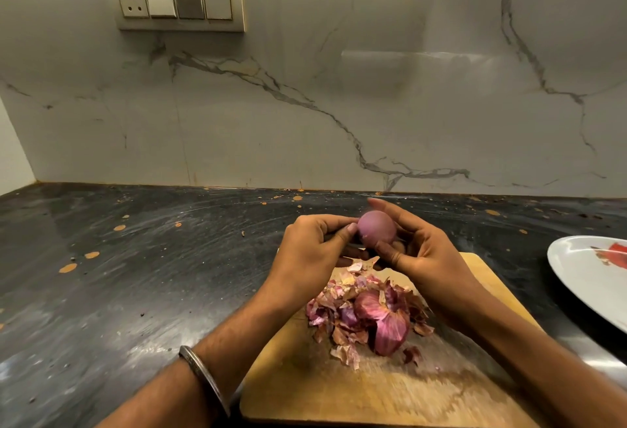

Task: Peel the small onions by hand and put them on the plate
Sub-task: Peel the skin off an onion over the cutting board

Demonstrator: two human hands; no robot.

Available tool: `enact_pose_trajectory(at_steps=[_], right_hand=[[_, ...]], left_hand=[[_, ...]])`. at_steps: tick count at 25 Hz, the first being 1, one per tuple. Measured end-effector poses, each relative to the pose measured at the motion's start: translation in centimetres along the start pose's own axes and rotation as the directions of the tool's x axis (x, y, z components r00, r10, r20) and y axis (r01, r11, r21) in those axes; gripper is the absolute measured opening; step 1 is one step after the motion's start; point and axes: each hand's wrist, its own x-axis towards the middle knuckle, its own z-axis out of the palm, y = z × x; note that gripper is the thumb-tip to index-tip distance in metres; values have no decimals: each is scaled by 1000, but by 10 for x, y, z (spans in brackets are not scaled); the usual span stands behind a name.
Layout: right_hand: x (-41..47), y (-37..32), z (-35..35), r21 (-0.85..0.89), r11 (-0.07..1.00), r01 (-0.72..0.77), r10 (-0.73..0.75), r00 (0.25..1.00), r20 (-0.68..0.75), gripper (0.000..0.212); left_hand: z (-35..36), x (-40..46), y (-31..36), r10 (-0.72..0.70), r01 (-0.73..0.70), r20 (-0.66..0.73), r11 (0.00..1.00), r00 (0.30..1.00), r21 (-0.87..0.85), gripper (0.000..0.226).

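Above the far end of the board point(339, 390), you hold the onion point(376, 228) up between both hands, clear of the wood. Your right hand point(419, 254) cups it from the side, fingers curled round it, thumb under its lower edge. Your left hand point(312, 248) meets it from the other side, thumb and fingertips pinched at its left end, right against the skin. It looks smooth and purple, slightly blurred. Whether a strip of peel sits in that left pinch, I cannot tell.

Down on the board, a heap of peels point(368, 317) lies near the middle, pink and papery, just below your wrists. Over at the right edge, the plate point(576, 268) rests on the dark counter point(135, 275), well apart from the onion, only partly in view. A bangle point(203, 380) circles your left forearm. Behind, a switch panel point(174, 3) sits on the marble wall point(373, 88).
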Motion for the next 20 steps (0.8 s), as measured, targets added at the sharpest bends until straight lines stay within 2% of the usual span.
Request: enact_pose_trajectory(at_steps=[9,14,20], right_hand=[[-5,1,7,-151,985,82,-81,997,10,65],[-3,-3,3,-52,998,23,-25,999,-25,62],[-3,-2,4,-56,998,2,-3,1000,-20,60]], left_hand=[[4,-3,-1,141,-110,-173,978,975,175,23],[4,-2,-3,107,-95,-132,991,985,93,19],[4,-4,-5,148,-126,-130,978,980,165,19]])
